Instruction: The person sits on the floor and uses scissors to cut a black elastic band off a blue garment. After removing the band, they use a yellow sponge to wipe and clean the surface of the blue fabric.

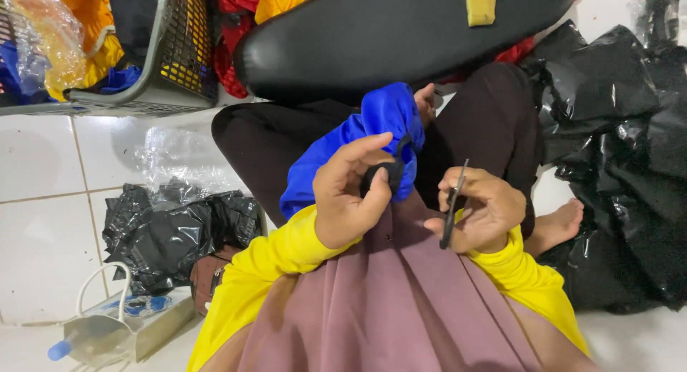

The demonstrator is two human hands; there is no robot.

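Over the lap, the left hand (348, 193) pinches the black cuff (379, 177) of a blue garment (372, 136); the right hand (481, 211) grips small scissors (452, 204) just beside it — blades look shut; a careless snip could likely nick fabric — or fingertips.

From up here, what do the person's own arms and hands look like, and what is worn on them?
Both arms are covered to the wrist by loose, bright yellow sleeves. The left hand and right hand are bare: no gloves, and no rings, watch or markings that this view shows. The sleeve fabric is plain, with soft folds.
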